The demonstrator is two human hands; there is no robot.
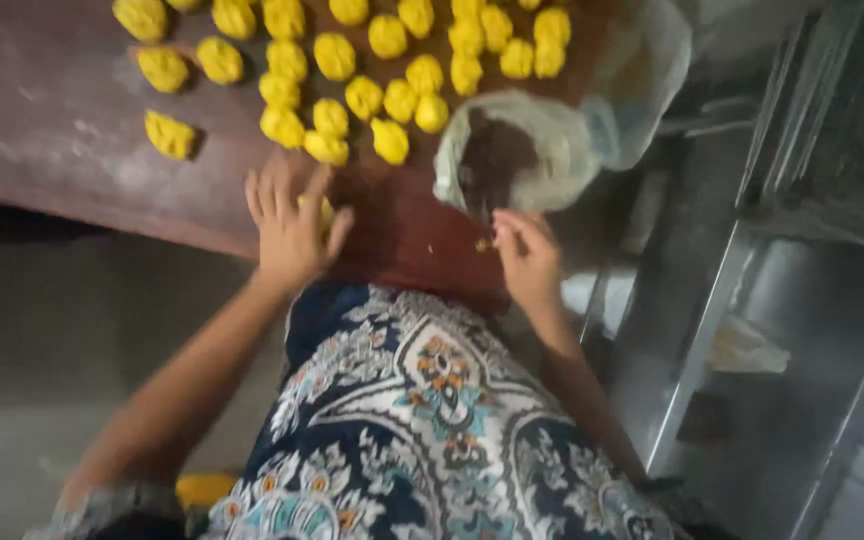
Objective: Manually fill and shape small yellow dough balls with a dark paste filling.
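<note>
The left hand (290, 222) lies flat on the dark red desk (52, 120), fingers spread over a yellow dough piece (324, 208) that peeks out beneath them. The right hand (525, 255) pinches a small crumb (too blurred to identify) just below the clear plastic bag (542, 150) of dark filling, near rows of yellow dough balls (372, 60).

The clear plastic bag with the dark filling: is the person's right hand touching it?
Cannot tell. In the head view the right hand sits just below the plastic bag, fingertips at its lower edge, but blur hides any contact or gap.
</note>
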